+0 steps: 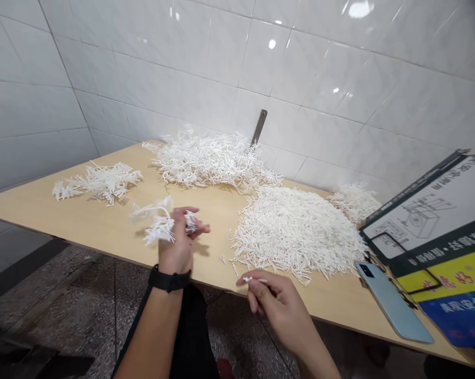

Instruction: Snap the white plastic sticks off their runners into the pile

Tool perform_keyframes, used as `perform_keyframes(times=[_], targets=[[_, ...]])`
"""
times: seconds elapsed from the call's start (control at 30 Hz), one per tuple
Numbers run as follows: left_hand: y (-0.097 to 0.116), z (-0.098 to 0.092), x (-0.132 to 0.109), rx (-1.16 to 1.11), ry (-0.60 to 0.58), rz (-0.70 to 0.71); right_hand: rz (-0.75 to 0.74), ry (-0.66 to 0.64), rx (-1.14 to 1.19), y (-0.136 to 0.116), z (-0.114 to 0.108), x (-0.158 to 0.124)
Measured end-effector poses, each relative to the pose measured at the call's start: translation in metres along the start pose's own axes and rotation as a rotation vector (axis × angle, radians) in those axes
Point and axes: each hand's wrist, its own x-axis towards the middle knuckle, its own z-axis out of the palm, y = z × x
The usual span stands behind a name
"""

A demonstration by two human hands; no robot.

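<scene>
4 white piles (300, 231) & 1 phone (397, 305) are seen on tan surface (114, 223), backed by tiled wall (162, 52). White clump (158, 230) is gripped in L hand (179, 239) (fingers part-curled, a bit blurred), above surface; 1 white pc (246, 279) is pinched betw. R hand's (274, 297) thumb & fingers, nr front edge.

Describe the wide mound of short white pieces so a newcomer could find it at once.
Start at the tan table against the tiled wall. Right of its middle, between the right hand and the wall, with the pale blue phone to its right, lies the wide mound. Its short pieces look loose and straight, unlike the branching heap behind to its left.
</scene>
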Motion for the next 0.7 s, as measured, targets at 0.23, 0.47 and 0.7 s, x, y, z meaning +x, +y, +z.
perform_keyframes(times=[0.23, 0.47, 0.7], targets=[[-0.014, 0.016, -0.022, -0.077, -0.340, -0.269, -0.211, 0.315, -0.573, 0.017, -0.043, 0.045], [-0.018, 0.015, -0.024, -0.112, -0.480, -0.255, -0.163, 0.417, -0.336, 0.005, -0.031, 0.044], [-0.015, 0.014, -0.034, -0.027, -0.684, -0.282, -0.119, 0.087, -0.027, -0.009, 0.022, 0.046]])
